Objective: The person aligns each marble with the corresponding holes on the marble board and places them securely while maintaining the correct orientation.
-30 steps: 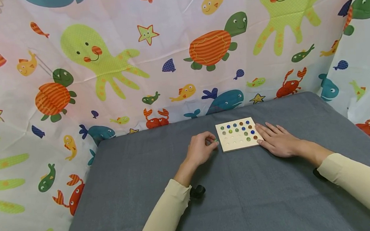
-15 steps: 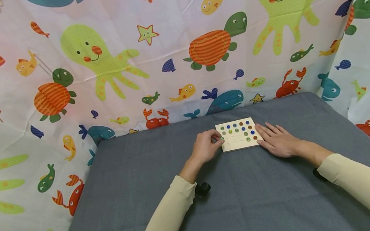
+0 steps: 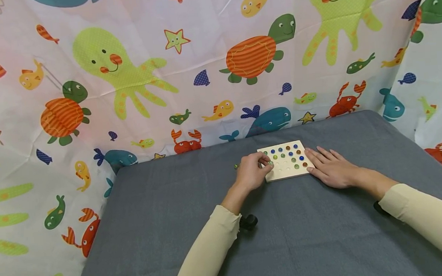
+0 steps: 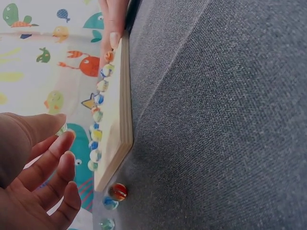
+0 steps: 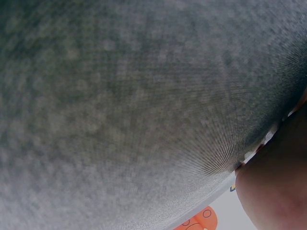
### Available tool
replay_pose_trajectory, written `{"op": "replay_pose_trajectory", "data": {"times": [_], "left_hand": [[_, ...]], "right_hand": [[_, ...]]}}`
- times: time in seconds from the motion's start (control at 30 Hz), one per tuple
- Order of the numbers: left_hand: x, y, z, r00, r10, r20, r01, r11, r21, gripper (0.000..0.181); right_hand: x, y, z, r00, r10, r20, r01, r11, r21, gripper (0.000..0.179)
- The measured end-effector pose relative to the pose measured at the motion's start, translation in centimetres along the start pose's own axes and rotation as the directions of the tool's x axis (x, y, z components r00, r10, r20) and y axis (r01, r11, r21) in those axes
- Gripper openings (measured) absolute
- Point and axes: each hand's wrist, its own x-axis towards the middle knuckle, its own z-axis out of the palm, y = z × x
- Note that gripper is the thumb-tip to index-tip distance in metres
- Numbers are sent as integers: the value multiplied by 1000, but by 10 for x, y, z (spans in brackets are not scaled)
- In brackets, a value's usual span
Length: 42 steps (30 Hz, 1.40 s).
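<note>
My left hand [image 3: 252, 170] pinches a small greenish glass marble [image 4: 62, 129] between thumb and fingertip, over the left part of a pale wooden board [image 3: 282, 175]. In the left wrist view the marble is raised off the board, and the other fingers curve loosely below it. Rows of round hollows mark the board. Blue, green and brown marbles [image 3: 298, 152] fill much of the back and right side, while hollows near the front left lie bare. My right hand [image 3: 334, 168] lies flat along the board's right edge, its fingers straight.
Beside the board's near-left corner, a red marble [image 4: 118, 191], a blue one [image 4: 111, 203] and a pale green one [image 4: 107, 224] lie on the grey cloth [image 3: 154, 228]. A curtain with sea animals [image 3: 214, 48] hangs behind the table.
My left hand has moved right with the marble, from beside the board's left edge to over it. A loose green marble now shows left of that hand. My right hand stays put.
</note>
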Motion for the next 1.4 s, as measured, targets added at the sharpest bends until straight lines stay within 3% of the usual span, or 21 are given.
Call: {"op": "replay_pose_trajectory", "data": {"times": [0.27, 0.57, 0.73, 1.07, 1.23, 1.4], "left_hand": [[6, 1, 4, 1000, -3, 4, 3, 1000, -2, 11], [13, 5, 12, 1000, -15, 26, 16, 999, -33, 12], [15, 9, 17, 1000, -3, 9, 4, 1000, -24, 13], [20, 17, 28, 1000, -19, -13, 19, 1000, 0, 9], [23, 21, 36, 998, -49, -34, 48, 999, -14, 10], [25, 23, 44, 996, -75, -46, 76, 997, 27, 10]], "right_hand": [[7, 14, 9, 1000, 0, -14, 0, 1000, -2, 75], [4, 7, 5, 999, -21, -32, 22, 999, 31, 71], [4, 5, 4, 1000, 11, -5, -11, 1000, -2, 72], [4, 9, 7, 1000, 1, -26, -1, 1000, 12, 73], [1, 3, 4, 1000, 4, -21, -4, 1000, 1, 71], [2, 4, 5, 1000, 4, -30, -4, 1000, -8, 71]]}}
